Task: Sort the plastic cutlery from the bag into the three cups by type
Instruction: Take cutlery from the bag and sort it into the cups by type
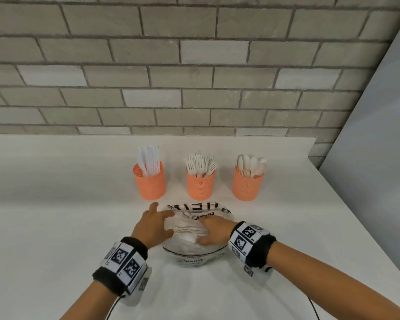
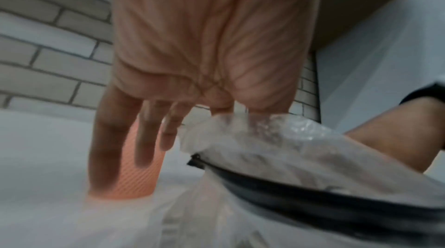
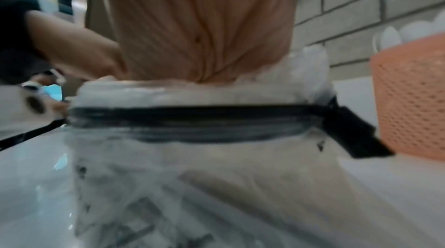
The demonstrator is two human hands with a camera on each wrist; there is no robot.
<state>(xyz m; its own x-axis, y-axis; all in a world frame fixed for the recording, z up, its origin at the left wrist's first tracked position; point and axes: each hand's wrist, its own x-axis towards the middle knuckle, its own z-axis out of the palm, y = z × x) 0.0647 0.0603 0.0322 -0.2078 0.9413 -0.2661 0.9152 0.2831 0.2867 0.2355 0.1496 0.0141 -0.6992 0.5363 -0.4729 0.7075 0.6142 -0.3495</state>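
Note:
Three orange mesh cups stand in a row: knives in the left cup (image 1: 150,183), forks in the middle cup (image 1: 201,187), spoons in the right cup (image 1: 248,187). In front of them lies a clear plastic zip bag (image 1: 194,254) with black print and several white cutlery pieces (image 1: 187,229) inside. My left hand (image 1: 169,222) holds the bag's left edge between thumb and forefinger, the other fingers (image 2: 144,147) straight. My right hand (image 1: 206,230) reaches into the bag's mouth from the right. Plastic (image 3: 192,166) hides its fingers in the right wrist view.
The white table (image 1: 56,215) ends at a brick wall (image 1: 194,77) behind the cups. Its right edge runs diagonally next to a grey panel (image 1: 379,135). The spoon cup (image 3: 409,99) stands close to the bag's black zipper end (image 3: 356,138).

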